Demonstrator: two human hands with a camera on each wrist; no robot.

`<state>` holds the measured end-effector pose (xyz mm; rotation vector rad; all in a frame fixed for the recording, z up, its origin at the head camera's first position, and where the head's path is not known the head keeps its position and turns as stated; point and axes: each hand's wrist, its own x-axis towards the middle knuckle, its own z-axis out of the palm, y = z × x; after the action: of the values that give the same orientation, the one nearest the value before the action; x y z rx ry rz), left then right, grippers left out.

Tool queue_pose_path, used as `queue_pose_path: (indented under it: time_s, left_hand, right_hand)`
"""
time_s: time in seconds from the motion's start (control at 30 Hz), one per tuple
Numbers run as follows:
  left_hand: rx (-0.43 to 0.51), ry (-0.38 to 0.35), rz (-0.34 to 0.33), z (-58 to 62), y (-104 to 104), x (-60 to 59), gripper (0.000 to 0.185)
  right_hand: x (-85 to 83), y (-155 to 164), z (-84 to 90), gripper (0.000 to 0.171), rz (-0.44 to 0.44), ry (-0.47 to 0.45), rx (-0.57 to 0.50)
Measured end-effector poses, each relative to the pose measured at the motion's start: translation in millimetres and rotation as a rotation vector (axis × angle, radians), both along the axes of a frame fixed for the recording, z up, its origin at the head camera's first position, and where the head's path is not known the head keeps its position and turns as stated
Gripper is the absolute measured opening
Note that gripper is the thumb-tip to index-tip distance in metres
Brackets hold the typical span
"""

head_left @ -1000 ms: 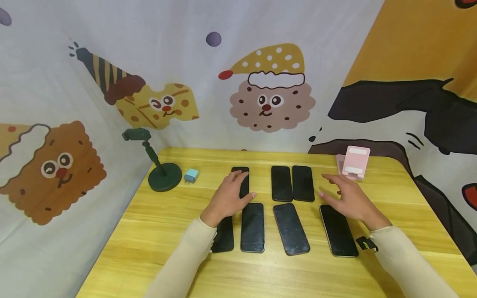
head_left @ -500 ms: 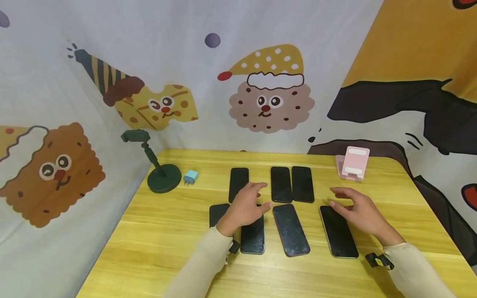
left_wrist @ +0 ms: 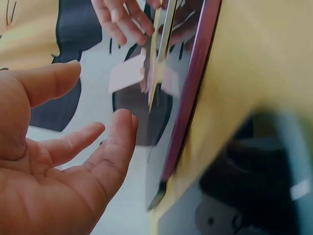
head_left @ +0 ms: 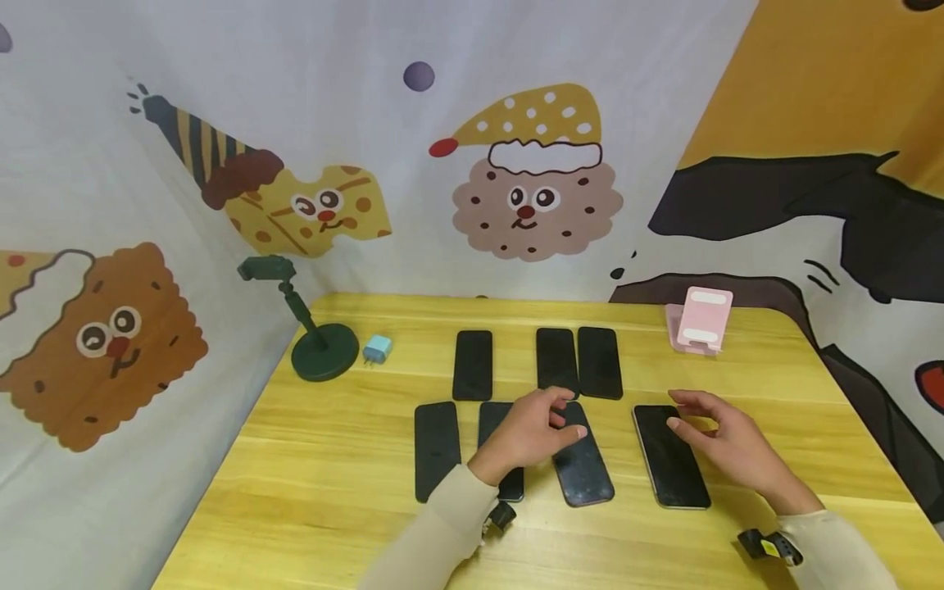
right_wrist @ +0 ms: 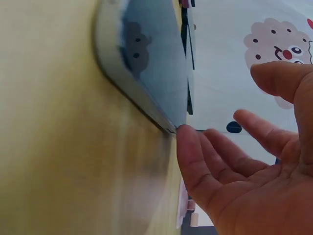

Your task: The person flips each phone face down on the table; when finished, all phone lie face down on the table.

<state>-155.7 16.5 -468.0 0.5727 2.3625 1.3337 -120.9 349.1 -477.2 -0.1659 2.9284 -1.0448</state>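
Observation:
My left hand (head_left: 529, 433) hovers over two dark smartphones of the front row, fingers loosely bent and nothing held. It partly hides the second smartphone (head_left: 512, 487) and the tilted, purple-edged smartphone (head_left: 587, 474). In the left wrist view, that hand's fingers (left_wrist: 115, 156) are apart from the purple edge. My right hand (head_left: 737, 447) is beside the rightmost smartphone (head_left: 673, 460), also holding nothing. Its fingertips appear close to that phone's corner in the right wrist view; whether they touch, I cannot tell. Another black smartphone (head_left: 436, 449) lies at the front row's left end.
Behind are a single black smartphone (head_left: 473, 365) and a pair, the left one (head_left: 556, 357) and the right one (head_left: 600, 362). A green phone stand (head_left: 324, 352) and a blue charger plug (head_left: 378, 349) stand back left, a pink phone stand (head_left: 705, 319) back right on the wooden table (head_left: 295, 492).
My left hand has moved right and nearer, from the back-left phone to over the front row's middle. My right hand has shifted slightly right and nearer. The phones stay where they were.

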Motion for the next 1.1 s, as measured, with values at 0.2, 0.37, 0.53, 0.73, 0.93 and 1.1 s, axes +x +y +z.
queue_pose_path:
  time_s: [0.2,0.37,0.53,0.73,0.93,1.1]
  left_hand:
    - [0.088,-0.055,0.004,-11.9,20,10.6,0.055]
    - [0.153,-0.114,-0.001,-16.6,35,19.5,0.051]
    - [0.17,-0.211,0.023,-14.8,56,26.9,0.05]
    - [0.172,-0.306,0.079,-18.5,71,31.8,0.048]
    - [0.317,-0.431,0.057,-23.7,75,29.6,0.05]
    - [0.442,-0.565,0.045,-27.1,81,27.9,0.057]
  right_hand:
    - [7.1,1,-5.2,0.057,-0.01,-0.052,-0.035]
    - [10.0,5,-10.2,0.059,-0.002,-0.107,-0.055]
    - [12.4,9,-13.5,0.062,-0.014,-0.146,-0.064]
    - [17.0,9,-15.2,0.063,-0.018,-0.185,-0.116]
    - [17.4,10,-15.1,0.063,-0.024,-0.203,-0.158]
    - [16.3,10,-14.6,0.064,-0.03,-0.22,-0.19]
